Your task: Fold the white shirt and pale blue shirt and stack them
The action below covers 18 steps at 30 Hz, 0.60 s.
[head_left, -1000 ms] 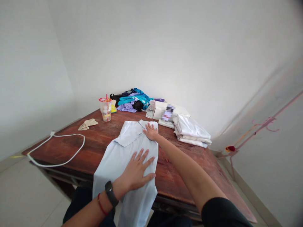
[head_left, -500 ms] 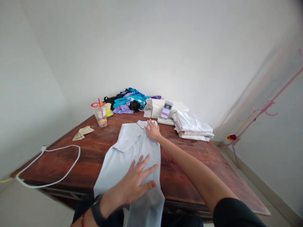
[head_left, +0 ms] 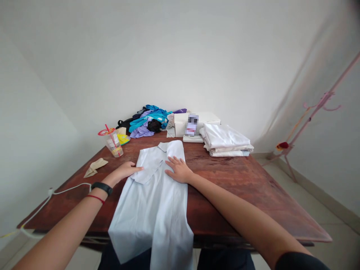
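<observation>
A white collared shirt (head_left: 168,198) lies lengthwise on the table, its collar at the far end and its lower part hanging over the near edge. One side is folded inward over the body. At the shirt's left edge, my left hand (head_left: 125,171) grips the folded cloth, thumb on top; its fingertips are partly hidden. My right hand (head_left: 180,171) rests flat and open on the upper right part of the shirt, fingers spread.
The dark wooden table (head_left: 225,195) also bears a plastic cup (head_left: 114,145), a beige cloth (head_left: 95,167), a white cable (head_left: 71,188), a heap of clothes (head_left: 153,120), a white box (head_left: 209,118) and stacked white fabric (head_left: 226,138). A pink stand (head_left: 312,108) is at right.
My left hand has moved from above the lower shirt up to its left edge. My right hand has slid down from the collar area. The view has shifted slightly.
</observation>
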Each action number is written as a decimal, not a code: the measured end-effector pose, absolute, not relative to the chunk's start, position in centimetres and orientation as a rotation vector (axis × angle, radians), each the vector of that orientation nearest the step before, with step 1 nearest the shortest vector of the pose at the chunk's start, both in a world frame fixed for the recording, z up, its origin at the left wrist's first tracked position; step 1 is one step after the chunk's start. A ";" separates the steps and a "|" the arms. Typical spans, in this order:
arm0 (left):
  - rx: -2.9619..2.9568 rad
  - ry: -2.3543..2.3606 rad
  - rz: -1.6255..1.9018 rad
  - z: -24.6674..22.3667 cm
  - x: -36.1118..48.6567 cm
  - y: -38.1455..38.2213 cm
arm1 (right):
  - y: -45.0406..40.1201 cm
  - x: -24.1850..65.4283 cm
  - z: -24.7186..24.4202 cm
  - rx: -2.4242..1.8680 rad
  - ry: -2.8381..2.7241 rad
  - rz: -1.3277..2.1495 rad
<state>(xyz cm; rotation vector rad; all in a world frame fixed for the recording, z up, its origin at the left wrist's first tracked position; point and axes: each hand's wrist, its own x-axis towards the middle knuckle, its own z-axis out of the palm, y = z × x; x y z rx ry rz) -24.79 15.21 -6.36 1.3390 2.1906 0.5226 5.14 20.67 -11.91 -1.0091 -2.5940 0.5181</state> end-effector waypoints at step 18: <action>1.562 2.015 0.607 -3.7 -7.2 18.8 | 22.9 5.5 -11.9 -0.985 -1.736 1.188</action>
